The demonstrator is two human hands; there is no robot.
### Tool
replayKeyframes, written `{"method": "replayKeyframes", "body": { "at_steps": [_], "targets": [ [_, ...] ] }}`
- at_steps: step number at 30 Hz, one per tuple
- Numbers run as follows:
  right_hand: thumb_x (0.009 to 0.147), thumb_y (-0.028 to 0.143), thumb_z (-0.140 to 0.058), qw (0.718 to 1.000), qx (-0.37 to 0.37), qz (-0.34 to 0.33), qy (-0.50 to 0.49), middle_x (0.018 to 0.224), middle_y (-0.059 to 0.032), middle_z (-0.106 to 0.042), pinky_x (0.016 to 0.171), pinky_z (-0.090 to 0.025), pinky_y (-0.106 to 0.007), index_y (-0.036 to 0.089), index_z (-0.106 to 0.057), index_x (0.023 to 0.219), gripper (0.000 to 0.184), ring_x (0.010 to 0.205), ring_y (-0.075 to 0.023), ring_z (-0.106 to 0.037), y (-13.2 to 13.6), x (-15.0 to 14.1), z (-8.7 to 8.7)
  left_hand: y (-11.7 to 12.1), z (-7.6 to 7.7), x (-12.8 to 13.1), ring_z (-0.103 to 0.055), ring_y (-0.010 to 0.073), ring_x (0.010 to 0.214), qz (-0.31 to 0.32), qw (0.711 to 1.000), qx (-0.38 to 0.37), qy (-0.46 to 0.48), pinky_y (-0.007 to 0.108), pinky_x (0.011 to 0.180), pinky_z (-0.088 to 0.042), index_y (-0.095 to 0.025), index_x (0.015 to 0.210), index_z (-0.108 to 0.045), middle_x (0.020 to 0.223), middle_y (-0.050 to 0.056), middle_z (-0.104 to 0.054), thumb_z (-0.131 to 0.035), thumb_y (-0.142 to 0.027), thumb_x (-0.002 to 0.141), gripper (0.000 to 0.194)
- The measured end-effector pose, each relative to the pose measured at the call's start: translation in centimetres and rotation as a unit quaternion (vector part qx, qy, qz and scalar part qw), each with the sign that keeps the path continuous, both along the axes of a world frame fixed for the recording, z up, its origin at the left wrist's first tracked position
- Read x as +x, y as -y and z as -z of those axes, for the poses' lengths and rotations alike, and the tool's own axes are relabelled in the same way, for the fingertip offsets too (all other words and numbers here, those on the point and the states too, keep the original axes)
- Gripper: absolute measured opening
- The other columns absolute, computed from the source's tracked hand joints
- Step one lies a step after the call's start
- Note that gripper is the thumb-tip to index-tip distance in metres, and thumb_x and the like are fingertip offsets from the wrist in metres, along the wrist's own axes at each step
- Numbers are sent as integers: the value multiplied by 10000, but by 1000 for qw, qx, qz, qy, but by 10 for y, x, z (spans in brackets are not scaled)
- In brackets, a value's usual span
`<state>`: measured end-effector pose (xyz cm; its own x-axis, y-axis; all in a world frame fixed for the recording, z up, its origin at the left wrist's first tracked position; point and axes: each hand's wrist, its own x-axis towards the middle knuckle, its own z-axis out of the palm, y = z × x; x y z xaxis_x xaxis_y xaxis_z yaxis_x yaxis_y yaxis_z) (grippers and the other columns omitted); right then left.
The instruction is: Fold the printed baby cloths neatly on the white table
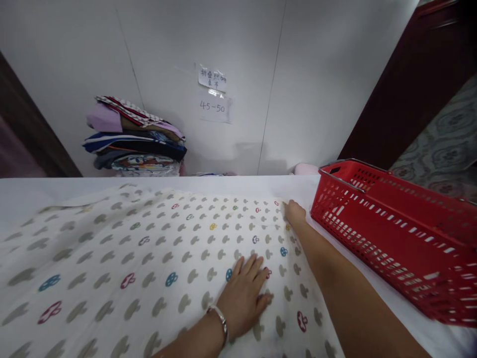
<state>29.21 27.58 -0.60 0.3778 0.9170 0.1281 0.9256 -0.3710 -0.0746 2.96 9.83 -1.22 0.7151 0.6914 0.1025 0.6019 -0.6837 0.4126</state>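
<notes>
A white cloth (175, 233) printed with grey and coloured mushrooms lies spread over the table, with some ripples toward its left side. My left hand (246, 293), a silver bangle on its wrist, rests flat on the cloth near the front, fingers stretched out. At the far right corner of the cloth, my right hand (295, 213) is closed on the edge; its fingertips are mostly hidden behind the hand.
A red plastic basket (391, 238) with metal handles stands close to my right forearm. Folded fabrics (137, 136) are stacked at the back left against the white wall (238, 44). Two handwritten paper notes (212, 78) are taped there. The white tabletop (246, 183) shows behind the cloth.
</notes>
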Motion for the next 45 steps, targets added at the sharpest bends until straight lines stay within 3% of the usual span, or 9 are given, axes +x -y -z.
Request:
{"method": "replayKeyframes", "body": {
  "at_steps": [2,5,7,9,16,24,28,31,45],
  "targets": [
    [934,358,-345,999,34,-38,8,1147,-177,-522,888,-352,-353,119,-475,1129,334,1085,-266,-465,1,-11,0,0,1,0,-142,237,1337,2,1000,0,5,491,1093,-109,-270,1313,-361,1437,25,-266,-320,-483,869,493],
    [918,374,-383,977,75,-200,-8,1297,-137,-418,993,-251,-330,138,-402,1247,405,1210,-228,-340,-1,-31,3,-1,3,0,-125,232,1340,4,1000,6,8,484,1098,-103,-267,1320,-350,1441,24,-259,-319,-477,871,497],
    [921,373,-375,951,41,-303,-34,1354,-87,-368,1027,-196,-299,172,-380,1286,416,1254,-191,-282,-5,-39,7,1,4,0,-115,231,1342,4,1000,7,3,483,1099,-105,-264,1328,-337,1443,25,-252,-315,-475,873,502],
    [927,404,-348,941,-12,-336,-50,1380,-48,-338,1045,-153,-321,215,-404,1281,405,1278,-188,-241,-11,-43,10,4,5,0,-102,233,1344,3,1000,9,-1,486,1099,-100,-259,1338,-319,1445,29,-246,-313,-469,875,509],
    [925,466,-326,951,-70,-295,-53,1433,-45,-231,1055,-99,-374,233,-365,1330,469,1315,-207,-145,-23,-41,12,12,1,0,-45,242,1349,11,1000,-4,-9,497,1100,-70,-242,1364,-272,1457,35,-210,-315,-464,874,540],
    [916,505,-297,969,-78,-233,-17,1448,-38,-186,1047,-87,-427,252,-316,1354,506,1317,-223,-125,-25,-32,13,12,-7,-4,-60,290,1343,42,998,-38,13,564,1071,-38,-321,1343,-306,1459,20,-201,-343,-669,769,672],
    [918,462,-333,966,-48,-255,-5,1426,-52,-248,1047,-112,-387,247,-369,1319,456,1309,-209,-154,-25,-26,15,12,-8,-4,-79,304,1339,48,997,-52,11,588,1058,-17,-323,1343,-309,1452,29,-219,-344,-670,769,671],
    [913,479,-323,974,-27,-226,1,1421,-67,-255,1041,-119,-412,220,-370,1315,481,1309,-220,-146,-24,-15,20,12,-8,-3,-83,306,1338,48,997,-52,11,588,1058,-18,-318,1341,-314,1453,30,-217,-352,-660,774,663],
    [899,541,-270,982,-78,-171,-30,1452,-80,-151,1039,-121,-446,209,-259,1380,585,1320,-233,-104,-27,-1,18,10,-4,-4,-83,300,1339,53,998,-34,8,584,1060,-39,-323,1341,-310,1453,24,-217,-342,-667,771,666]
  ]
}}
